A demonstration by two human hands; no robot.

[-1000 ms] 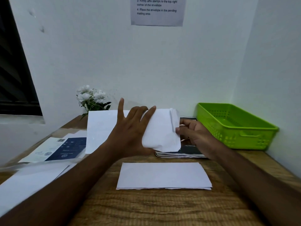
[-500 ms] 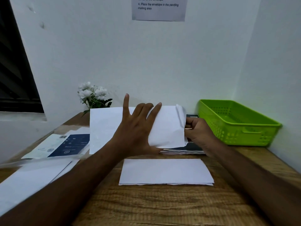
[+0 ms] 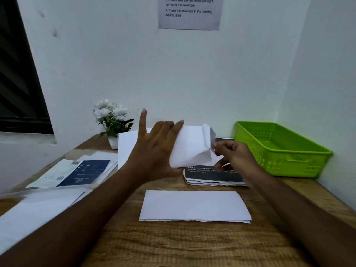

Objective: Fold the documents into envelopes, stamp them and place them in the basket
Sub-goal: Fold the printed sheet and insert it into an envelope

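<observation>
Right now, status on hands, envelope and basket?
Left hand holding envelope above desk. Right hand working its open end. Basket looks empty. Folded sheet flat on desk, nothing blocking.

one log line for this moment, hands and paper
left hand: holds white envelope up off desk | right hand: at its open end | folded paper: flat on desk | basket: no envelope visible

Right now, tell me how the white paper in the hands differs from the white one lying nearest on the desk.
The held paper is lifted off the desk and curled; the folded sheet lies flat. The left hand grips the held paper, with the right hand at its edge; the folded sheet is untouched. Both are plain white.
</observation>
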